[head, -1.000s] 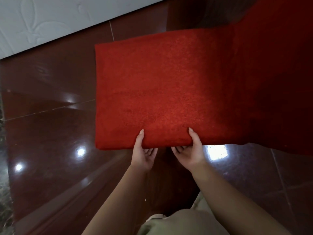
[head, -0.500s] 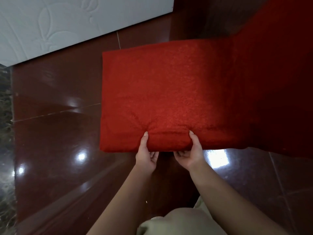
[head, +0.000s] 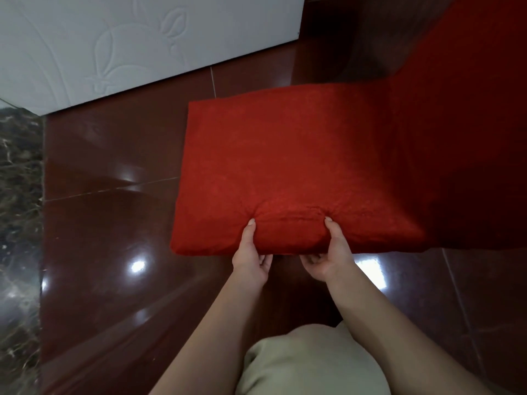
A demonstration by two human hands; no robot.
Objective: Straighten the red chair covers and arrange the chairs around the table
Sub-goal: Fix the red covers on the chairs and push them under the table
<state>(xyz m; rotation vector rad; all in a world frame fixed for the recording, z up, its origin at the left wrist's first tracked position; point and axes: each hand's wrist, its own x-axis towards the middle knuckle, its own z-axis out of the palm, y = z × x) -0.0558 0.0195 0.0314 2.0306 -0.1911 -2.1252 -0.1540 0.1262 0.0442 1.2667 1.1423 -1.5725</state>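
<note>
A chair seat wrapped in a red cover point(head: 285, 166) fills the middle of the view. Its covered backrest point(head: 470, 124) rises in shadow on the right. My left hand point(head: 252, 256) grips the seat's near edge, thumb on top and fingers curled underneath. My right hand point(head: 328, 258) grips the same edge a short way to the right, in the same hold. Between the two thumbs the red fabric bunches into a raised fold point(head: 291, 220). The chair legs are hidden under the cover.
The floor point(head: 114, 223) is glossy dark red tile with light reflections. A white embossed wall panel point(head: 128, 44) runs along the top left. A dark marbled strip point(head: 17, 223) borders the left edge. My pale trousers point(head: 308, 363) show at the bottom.
The seat has shifted right and lower in view, with more white panel showing. The fabric between my thumbs has bunched into a deeper fold. Both hands keep their grip on the near edge.
</note>
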